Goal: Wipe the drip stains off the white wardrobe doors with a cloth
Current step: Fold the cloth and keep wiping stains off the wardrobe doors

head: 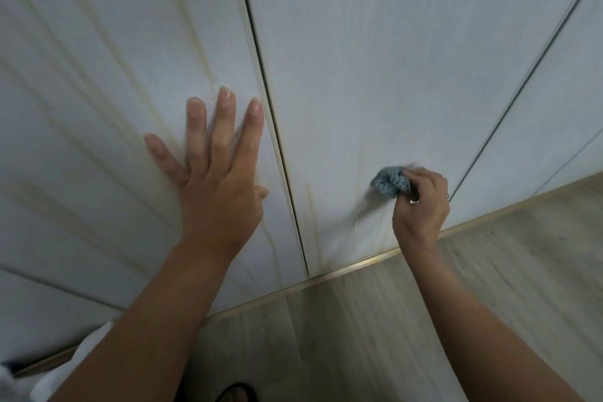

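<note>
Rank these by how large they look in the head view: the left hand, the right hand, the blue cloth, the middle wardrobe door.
1. Middle wardrobe door, by far the largest.
2. Left hand, spread flat on the left door.
3. Right hand, curled; it is farther from the camera, so the true difference is unsure.
4. Blue cloth, bunched and partly hidden by fingers.

Two hands are in view: the left hand (215,192) and the right hand (421,202). There is one cloth (390,180), a small blue-grey wad. Three white wardrobe doors show side by side: a left door (98,91), a middle door (391,59) and a right door (554,101), split by two dark vertical gaps. Yellowish drip stains (308,202) run down the doors in many streaks, too faint and blurred for a sure count. One foot (238,393) shows on the floor (359,336).
</note>
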The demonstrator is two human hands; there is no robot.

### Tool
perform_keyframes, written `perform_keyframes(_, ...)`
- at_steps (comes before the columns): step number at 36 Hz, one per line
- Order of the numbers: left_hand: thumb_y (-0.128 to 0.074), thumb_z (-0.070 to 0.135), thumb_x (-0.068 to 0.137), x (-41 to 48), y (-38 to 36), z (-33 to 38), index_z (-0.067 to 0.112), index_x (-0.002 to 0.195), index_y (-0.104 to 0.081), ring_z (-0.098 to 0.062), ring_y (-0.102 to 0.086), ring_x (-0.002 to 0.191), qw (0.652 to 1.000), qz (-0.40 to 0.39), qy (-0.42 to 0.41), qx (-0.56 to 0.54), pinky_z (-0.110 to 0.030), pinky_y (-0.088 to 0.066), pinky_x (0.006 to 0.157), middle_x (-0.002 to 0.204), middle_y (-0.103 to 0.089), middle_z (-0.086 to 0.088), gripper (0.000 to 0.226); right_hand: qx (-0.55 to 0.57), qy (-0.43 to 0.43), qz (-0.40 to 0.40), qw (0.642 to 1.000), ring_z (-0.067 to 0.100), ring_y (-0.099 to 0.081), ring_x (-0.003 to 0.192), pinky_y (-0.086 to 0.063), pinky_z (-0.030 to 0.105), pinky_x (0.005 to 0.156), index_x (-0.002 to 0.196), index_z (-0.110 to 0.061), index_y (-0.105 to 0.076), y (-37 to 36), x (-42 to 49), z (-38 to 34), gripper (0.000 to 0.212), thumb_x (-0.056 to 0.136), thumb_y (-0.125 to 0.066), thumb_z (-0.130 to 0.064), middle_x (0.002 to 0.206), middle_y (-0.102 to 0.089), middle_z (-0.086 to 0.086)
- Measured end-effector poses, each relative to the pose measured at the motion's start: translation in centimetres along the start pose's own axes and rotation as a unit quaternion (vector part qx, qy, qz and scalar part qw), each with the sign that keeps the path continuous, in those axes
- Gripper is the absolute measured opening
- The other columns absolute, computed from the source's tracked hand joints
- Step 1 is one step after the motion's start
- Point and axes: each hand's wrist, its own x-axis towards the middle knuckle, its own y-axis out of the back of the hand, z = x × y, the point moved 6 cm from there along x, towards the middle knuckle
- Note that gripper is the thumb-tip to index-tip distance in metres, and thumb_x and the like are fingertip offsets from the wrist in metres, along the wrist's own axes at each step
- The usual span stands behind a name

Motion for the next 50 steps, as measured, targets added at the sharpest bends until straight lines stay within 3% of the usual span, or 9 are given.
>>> perform_keyframes(5,-0.092,0.043,0.064,-0.1,0.1,0.0,0.022,0.166,-0.01,-0.025,0.023,0.155,1.0,0.012,-0.002,0.002,-0.063,0.021,0.115,0.17,0.022,0.002,0.132,-0.045,0.039,-0.028,0.998,0.029,-0.052,0.101,-0.045,0.034,0.089,0.094,0.006,-0.066,-1.2,-2.7,1.5,0.022,0.079,-0.051,0.01,0.1,-0.065,0.021)
perform_keyframes(10,-0.093,0.041,0.06,0.0,-0.1,0.0,0.024,0.165,-0.006,-0.024,0.025,0.155,1.0,-0.001,-0.002,-0.006,-0.062,0.023,0.114,0.169,0.025,0.004,0.137,-0.095,-0.073,-0.155,0.981,0.038,-0.053,0.085,-0.027,0.025,0.074,0.086,0.003,-0.062,-3.0,-6.3,6.2,0.026,0.071,-0.048,0.017,0.089,-0.06,0.016)
perform_keyframes(15,-0.095,0.037,0.056,-0.1,0.0,0.1,0.025,0.165,-0.003,-0.024,0.024,0.156,1.0,-0.015,-0.008,-0.014,-0.062,0.023,0.114,0.17,0.023,0.003,0.143,-0.016,-0.129,-0.073,0.989,0.026,-0.053,0.081,-0.038,0.032,0.068,0.089,-0.005,-0.06,-0.1,-2.7,2.1,0.018,0.076,-0.055,0.007,0.089,-0.056,0.007)
perform_keyframes(23,-0.094,0.031,0.058,0.1,0.1,0.1,0.029,0.165,0.005,-0.023,0.026,0.155,0.999,-0.039,0.005,-0.025,-0.064,0.022,0.113,0.17,0.011,0.0,0.146,0.109,0.107,0.048,0.987,0.024,-0.056,0.088,-0.044,0.023,0.073,0.093,-0.006,-0.062,2.8,7.0,-14.9,0.023,0.076,-0.059,0.01,0.095,-0.058,0.002)
perform_keyframes(28,-0.091,0.034,0.06,-0.1,0.2,0.1,0.029,0.165,0.004,-0.024,0.024,0.155,0.999,-0.044,0.003,-0.011,-0.065,0.019,0.115,0.171,0.017,0.002,0.142,0.057,0.186,0.076,0.978,0.032,-0.054,0.099,-0.052,0.041,0.087,0.098,-0.009,-0.064,1.1,5.5,-14.1,0.029,0.077,-0.059,0.011,0.105,-0.061,0.012)
perform_keyframes(32,-0.093,0.035,0.061,-0.1,0.1,0.1,0.03,0.164,0.007,-0.023,0.026,0.155,0.998,-0.053,0.003,-0.019,-0.063,0.022,0.114,0.17,0.016,0.002,0.144,0.014,0.252,0.018,0.968,0.033,-0.053,0.092,-0.034,0.026,0.099,0.101,-0.007,-0.063,-0.9,1.2,-10.6,0.029,0.083,-0.058,0.016,0.104,-0.058,0.011)
perform_keyframes(37,-0.094,0.032,0.058,-0.1,0.0,0.0,0.031,0.164,0.008,-0.022,0.027,0.154,0.999,-0.05,0.008,-0.02,-0.063,0.022,0.114,0.17,0.013,0.002,0.147,-0.039,0.255,-0.081,0.963,0.038,-0.056,0.085,-0.031,0.021,0.096,0.09,-0.001,-0.069,-2.1,-1.4,-7.1,0.023,0.081,-0.062,0.019,0.094,-0.062,0.016)
perform_keyframes(44,-0.091,0.034,0.063,0.0,0.1,0.1,0.028,0.165,0.004,-0.027,0.024,0.156,0.999,-0.044,0.001,-0.013,-0.071,0.01,0.112,0.17,0.012,-0.001,0.14,0.066,0.17,-0.012,0.983,0.029,-0.052,0.1,-0.054,0.049,0.068,0.103,-0.008,-0.066,-0.8,1.9,-9.6,0.04,0.076,-0.061,0.022,0.11,-0.055,0.004)
perform_keyframes(50,-0.089,0.034,0.065,-0.2,0.2,0.2,0.027,0.165,-0.001,-0.033,0.007,0.154,1.0,-0.019,-0.007,-0.003,-0.072,0.01,0.113,0.17,0.003,-0.004,0.134,0.001,0.212,-0.018,0.977,0.032,-0.051,0.091,-0.037,0.032,0.085,0.101,-0.006,-0.062,-1.7,-1.3,-7.3,0.033,0.081,-0.061,0.02,0.105,-0.057,0.01)
